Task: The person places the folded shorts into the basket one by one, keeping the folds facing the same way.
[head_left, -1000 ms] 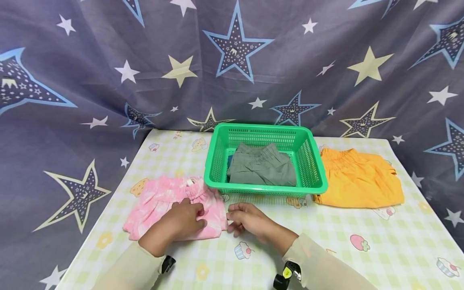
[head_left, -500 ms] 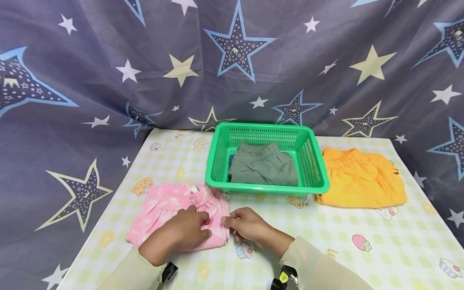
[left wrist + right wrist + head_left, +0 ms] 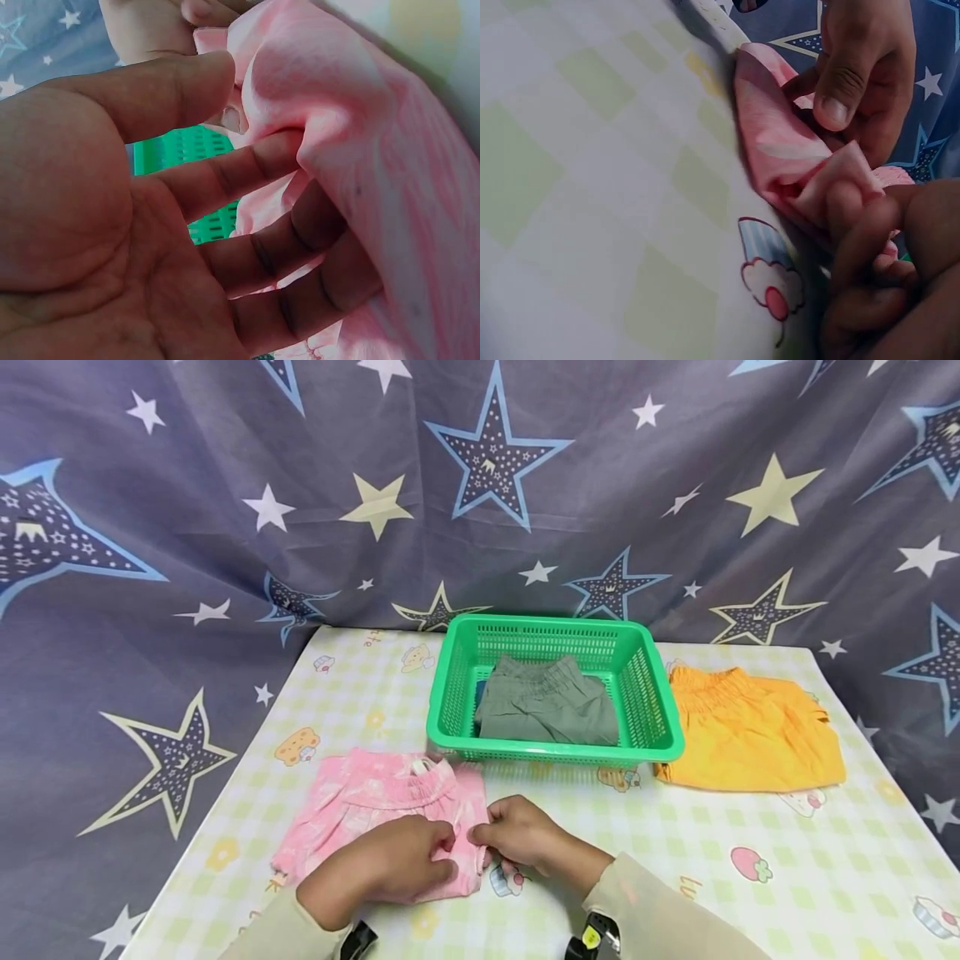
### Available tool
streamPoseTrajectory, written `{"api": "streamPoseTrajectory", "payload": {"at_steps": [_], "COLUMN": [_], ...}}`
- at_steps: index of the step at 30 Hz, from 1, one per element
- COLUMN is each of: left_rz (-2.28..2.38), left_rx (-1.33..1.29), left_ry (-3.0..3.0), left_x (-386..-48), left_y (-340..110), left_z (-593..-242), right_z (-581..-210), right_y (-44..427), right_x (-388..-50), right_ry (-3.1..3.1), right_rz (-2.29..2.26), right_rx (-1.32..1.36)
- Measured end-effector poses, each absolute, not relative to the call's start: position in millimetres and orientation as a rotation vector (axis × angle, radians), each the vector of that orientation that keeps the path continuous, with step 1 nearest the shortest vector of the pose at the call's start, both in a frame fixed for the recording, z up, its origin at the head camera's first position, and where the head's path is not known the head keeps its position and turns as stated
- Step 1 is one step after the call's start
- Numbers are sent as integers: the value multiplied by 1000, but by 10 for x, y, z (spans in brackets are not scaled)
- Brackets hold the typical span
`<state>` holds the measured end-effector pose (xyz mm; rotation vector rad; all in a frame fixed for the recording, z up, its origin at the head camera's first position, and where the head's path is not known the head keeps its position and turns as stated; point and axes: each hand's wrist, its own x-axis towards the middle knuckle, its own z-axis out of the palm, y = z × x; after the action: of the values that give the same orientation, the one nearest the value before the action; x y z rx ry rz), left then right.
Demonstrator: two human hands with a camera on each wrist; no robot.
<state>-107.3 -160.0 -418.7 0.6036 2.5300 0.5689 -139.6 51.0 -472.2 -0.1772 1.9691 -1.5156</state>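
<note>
Pink elastic-waist shorts [image 3: 382, 793], with white patches and a pale tag at the waistband, lie folded at the left front of the table. My left hand [image 3: 405, 860] rests on their front part. In the left wrist view, its fingers [image 3: 277, 247] press into the pink cloth fairly straight, and the thumb stands apart from them. My right hand [image 3: 525, 835] pinches the right edge of the shorts. A small fold of cloth sticks up between its thumb and fingers [image 3: 870, 232] in the right wrist view.
Behind the hands stands a green plastic basket [image 3: 555, 750]. Inside lie grey folded shorts [image 3: 551, 706], with a bit of blue cloth [image 3: 480, 689] beside them. Orange folded shorts [image 3: 750, 735] lie against the basket's right side. A star-patterned curtain [image 3: 315, 460] hangs behind the table.
The pink shorts have slid toward me and slightly right, along with my left hand. My right hand, beside their edge earlier, now pinches it.
</note>
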Motion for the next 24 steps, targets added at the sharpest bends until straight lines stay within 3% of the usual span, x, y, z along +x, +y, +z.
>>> {"api": "streamPoseTrajectory", "payload": {"at_steps": [9, 17, 24], "left_rz": [600, 616, 746], "left_rx": [698, 771, 775], "left_ry": [2490, 2509, 2506], "left_x": [-1014, -1001, -1008], "left_y": [-1470, -1344, -1328], "left_z": [-4162, -4163, -4150], "right_z": [-4580, -4598, -4647], "right_y": [601, 633, 701], "right_x": [-1289, -1243, -1272], "right_ry": [2392, 2052, 2002], "right_rz": [-1329, -1685, -1676], "right_rx": [-336, -36, -68]}}
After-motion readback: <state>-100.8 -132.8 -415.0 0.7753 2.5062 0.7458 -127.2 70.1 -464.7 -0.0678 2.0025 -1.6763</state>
